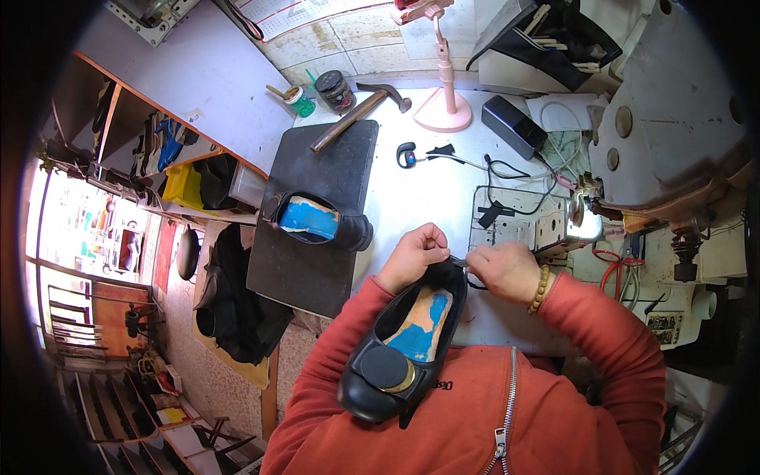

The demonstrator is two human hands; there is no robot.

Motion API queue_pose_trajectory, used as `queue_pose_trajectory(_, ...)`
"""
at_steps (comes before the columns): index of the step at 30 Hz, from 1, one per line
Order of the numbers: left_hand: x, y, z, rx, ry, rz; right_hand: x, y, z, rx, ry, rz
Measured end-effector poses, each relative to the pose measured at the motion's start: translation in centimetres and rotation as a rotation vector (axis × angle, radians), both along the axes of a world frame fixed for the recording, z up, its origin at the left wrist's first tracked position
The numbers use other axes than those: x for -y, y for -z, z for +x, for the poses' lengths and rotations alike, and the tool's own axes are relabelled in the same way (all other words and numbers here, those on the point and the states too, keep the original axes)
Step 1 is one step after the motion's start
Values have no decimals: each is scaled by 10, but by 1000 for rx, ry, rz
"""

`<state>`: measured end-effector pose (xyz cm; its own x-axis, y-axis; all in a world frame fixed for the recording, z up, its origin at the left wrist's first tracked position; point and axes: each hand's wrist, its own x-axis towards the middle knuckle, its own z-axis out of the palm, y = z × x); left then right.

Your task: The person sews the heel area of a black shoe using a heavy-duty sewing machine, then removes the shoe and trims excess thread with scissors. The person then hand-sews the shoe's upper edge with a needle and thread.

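Note:
A black flat shoe [365, 389] with a round ornament on its toe leans against my front, heel away from me. Its blue-and-tan insole [419, 326] looks worn and patchy. At the heel rim, my left hand [413, 258] pinches a thin dark strip [457, 262]. My right hand [507, 271], with a beaded bracelet at the wrist, closes on the strip's other side. Whether the strip belongs to the shoe, I cannot tell. The matching shoe [321, 220] rests on a black board [305, 273] to the left.
A hammer [350, 120] lies across the board's far edge, near a dark jar [335, 91] and a green-and-white pot [299, 101]. Farther back stands a pink stand [443, 111]. Cables and a black box [514, 127] lie right of it. A large sewing machine [673, 119] fills the right side.

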<state>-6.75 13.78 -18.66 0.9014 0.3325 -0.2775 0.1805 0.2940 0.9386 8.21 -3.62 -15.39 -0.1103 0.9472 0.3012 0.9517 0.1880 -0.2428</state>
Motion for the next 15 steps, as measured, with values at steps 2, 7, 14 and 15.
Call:
queue_pose_trajectory(2, -1, 1, 0, -20, -3, -23, 0, 3, -1, -146, 68, -31)
queue_pose_trajectory(7, 1, 3, 1, -2, -18, -1, 3, 1, -6, -90, 112, -53)
queue_pose_trajectory(14, 0, 2, 0, -14, -14, 18, 1, -7, -12, -2, 101, -40)
queue_pose_trajectory(15, 0, 2, 0, -5, -12, 18, 1, -7, -11, 1, 96, -50)
